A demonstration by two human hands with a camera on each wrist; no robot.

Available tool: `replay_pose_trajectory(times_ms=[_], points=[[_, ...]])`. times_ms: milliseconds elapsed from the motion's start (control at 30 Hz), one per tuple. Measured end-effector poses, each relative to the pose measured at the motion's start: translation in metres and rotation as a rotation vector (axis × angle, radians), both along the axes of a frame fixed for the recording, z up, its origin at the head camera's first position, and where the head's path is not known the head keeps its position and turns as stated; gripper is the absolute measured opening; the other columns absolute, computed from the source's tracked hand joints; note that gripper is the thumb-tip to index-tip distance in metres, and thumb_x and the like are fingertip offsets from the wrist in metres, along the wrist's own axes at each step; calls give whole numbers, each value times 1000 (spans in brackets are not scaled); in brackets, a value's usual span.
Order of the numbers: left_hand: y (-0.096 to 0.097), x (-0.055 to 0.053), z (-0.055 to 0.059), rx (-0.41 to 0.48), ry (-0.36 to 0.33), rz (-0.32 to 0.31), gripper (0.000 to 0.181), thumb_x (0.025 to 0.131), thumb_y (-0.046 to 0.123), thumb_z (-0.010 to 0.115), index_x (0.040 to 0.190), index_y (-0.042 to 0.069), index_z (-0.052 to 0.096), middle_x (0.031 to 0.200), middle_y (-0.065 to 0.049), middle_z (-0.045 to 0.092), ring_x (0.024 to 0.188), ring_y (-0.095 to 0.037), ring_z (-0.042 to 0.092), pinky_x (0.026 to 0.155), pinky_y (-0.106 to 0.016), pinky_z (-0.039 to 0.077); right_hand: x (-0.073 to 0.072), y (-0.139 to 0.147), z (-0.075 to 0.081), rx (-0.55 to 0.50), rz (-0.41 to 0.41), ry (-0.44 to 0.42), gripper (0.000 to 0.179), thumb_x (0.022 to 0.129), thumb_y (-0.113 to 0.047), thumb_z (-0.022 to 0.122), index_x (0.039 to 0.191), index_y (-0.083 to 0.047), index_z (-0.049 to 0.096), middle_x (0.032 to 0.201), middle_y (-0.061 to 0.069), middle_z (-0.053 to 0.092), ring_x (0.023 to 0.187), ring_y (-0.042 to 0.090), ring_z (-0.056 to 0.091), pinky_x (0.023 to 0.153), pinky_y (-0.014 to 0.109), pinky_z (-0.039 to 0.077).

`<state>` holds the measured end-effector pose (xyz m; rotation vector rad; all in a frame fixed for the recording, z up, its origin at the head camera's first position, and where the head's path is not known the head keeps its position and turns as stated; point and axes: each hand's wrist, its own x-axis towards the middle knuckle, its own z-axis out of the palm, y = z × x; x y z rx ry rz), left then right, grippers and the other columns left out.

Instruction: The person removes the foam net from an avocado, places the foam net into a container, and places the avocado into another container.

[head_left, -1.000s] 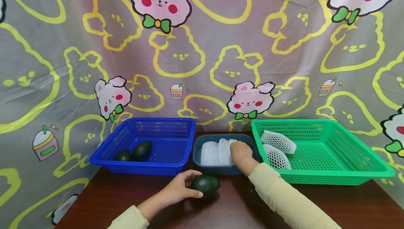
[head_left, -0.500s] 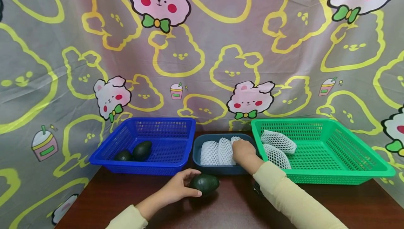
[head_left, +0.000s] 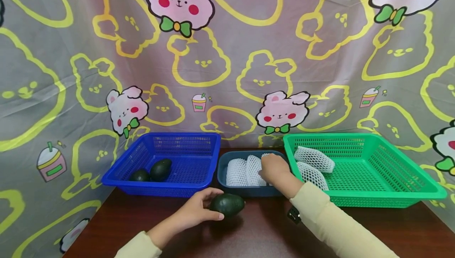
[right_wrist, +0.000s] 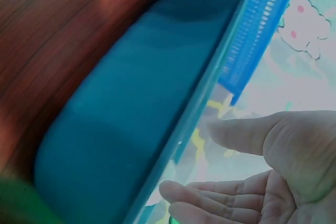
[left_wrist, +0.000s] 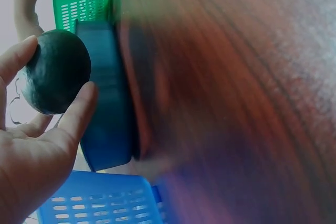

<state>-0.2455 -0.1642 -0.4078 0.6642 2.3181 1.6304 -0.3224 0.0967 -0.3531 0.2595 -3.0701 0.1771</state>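
Note:
My left hand [head_left: 196,211] holds a dark green avocado [head_left: 227,205] just above the table, thumb on the near side and fingers behind it. In the left wrist view, the thumb and fingertips rest around the avocado [left_wrist: 56,72]. My right hand [head_left: 275,169] is over the right end of a dark blue-grey bin [head_left: 245,191], by white foam net sleeves [head_left: 236,172]. Its thumb and fingers stand apart in the right wrist view, and no sleeve shows clearly between them. Part of the rightmost sleeve is hidden behind this hand.
A blue basket [head_left: 158,190] on the left holds two avocados [head_left: 160,170]. The green basket [head_left: 373,200] on the right contains two netted pieces [head_left: 314,159]. All stand on a dark wooden table [head_left: 259,234] before a patterned curtain [head_left: 227,68].
My left hand has shifted slightly left with the avocado. My right hand has risen a little and moved slightly right at the bin's right end.

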Motion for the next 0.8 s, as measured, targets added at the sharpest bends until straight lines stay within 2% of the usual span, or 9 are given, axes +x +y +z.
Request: replay_pose_trajectory(times_ms=[100, 233, 400, 633, 800], points=[[-1, 3, 6, 8, 0, -2, 60, 77, 10, 81, 128, -3, 54, 114, -11, 62, 99, -23, 63, 81, -29, 53, 5, -4, 3, -17, 34, 29, 28, 83, -28, 78, 79, -3, 67, 70, 7, 59, 68, 24, 61, 65, 41, 55], [-4, 7, 15, 26, -10, -16, 60, 78, 9, 80, 129, -3, 52, 115, -13, 61, 100, -24, 63, 81, -31, 54, 11, -10, 4, -45, 90, 81, 32, 82, -31, 78, 73, -3, 66, 63, 6, 55, 70, 26, 60, 69, 42, 55], [-11, 10, 28, 57, 3, -31, 61, 79, 7, 79, 131, -5, 51, 116, -15, 58, 100, -27, 63, 80, -32, 55, 19, -20, 4, -180, 174, 115, 37, 82, -30, 79, 63, -6, 59, 53, 6, 49, 60, 24, 56, 60, 40, 50], [-27, 6, 47, 38, 100, 18, 59, 79, 12, 80, 130, -2, 52, 121, -17, 58, 103, -29, 62, 82, -31, 53, 25, -43, -3, -403, 266, 111, 29, 82, -24, 79, 94, 1, 72, 77, 7, 68, 71, 20, 62, 63, 36, 54], [-40, -1, 60, 6, 137, 84, 59, 81, 14, 79, 131, 0, 52, 121, -16, 58, 106, -29, 61, 84, -33, 53, 25, -57, -8, -554, 322, 88, 25, 86, -19, 75, 98, 2, 71, 78, 5, 69, 68, 15, 63, 63, 33, 54]])
